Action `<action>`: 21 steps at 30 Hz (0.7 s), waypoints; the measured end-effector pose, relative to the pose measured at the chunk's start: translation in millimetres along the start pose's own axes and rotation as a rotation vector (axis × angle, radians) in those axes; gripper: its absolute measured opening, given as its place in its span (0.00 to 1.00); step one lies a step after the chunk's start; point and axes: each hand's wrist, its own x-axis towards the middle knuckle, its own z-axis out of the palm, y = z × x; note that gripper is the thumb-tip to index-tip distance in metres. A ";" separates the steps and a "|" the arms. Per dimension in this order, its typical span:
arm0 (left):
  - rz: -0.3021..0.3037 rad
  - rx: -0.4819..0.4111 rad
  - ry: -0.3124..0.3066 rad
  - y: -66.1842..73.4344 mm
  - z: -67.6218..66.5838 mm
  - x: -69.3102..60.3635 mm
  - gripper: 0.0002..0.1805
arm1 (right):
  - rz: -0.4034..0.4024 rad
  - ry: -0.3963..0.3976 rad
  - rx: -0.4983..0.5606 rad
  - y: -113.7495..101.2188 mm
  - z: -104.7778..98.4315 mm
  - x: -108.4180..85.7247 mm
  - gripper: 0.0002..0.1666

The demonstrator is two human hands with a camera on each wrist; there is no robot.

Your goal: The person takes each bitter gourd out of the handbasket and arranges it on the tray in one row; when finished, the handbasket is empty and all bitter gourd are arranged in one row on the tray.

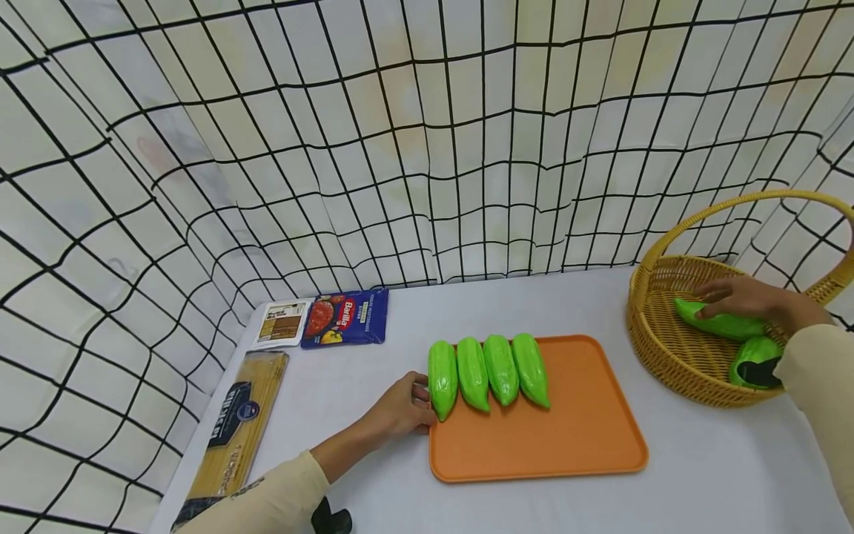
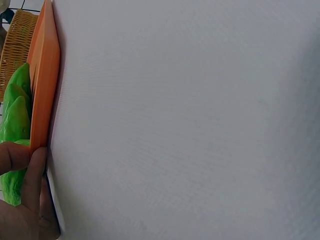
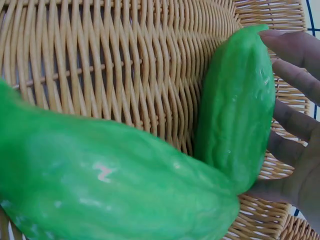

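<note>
In the head view my left hand (image 1: 400,408) holds the left edge of an orange tray (image 1: 567,437); the left wrist view shows its fingers (image 2: 35,172) pinching the rim. Several green, ridged vegetables (image 1: 474,374) lie side by side on the tray's upper left. My right hand (image 1: 747,300) is inside the wicker basket (image 1: 680,360) at the right, over a green vegetable (image 1: 723,325). In the right wrist view its fingers (image 3: 295,77) extend loosely beside that vegetable (image 3: 237,107), partly hidden behind it; a second vegetable (image 3: 115,175) lies closer to the camera.
At the left lie a long pack of spaghetti (image 1: 236,430), a white packet (image 1: 282,324) and a blue Barilla packet (image 1: 345,317). A black object (image 1: 330,519) is at the bottom edge. Black netting surrounds the white table (image 1: 373,489) at the back and sides.
</note>
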 end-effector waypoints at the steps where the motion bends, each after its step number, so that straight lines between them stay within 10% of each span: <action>1: 0.002 -0.003 0.000 0.0 -0.1 0.0 0.39 | -0.001 -0.002 0.003 -0.5 0.4 0.6 0.44; 21: 0.008 -0.003 0.007 0.3 0.6 0.0 0.39 | -0.021 -0.149 -0.019 -5.9 2.2 -6.2 0.46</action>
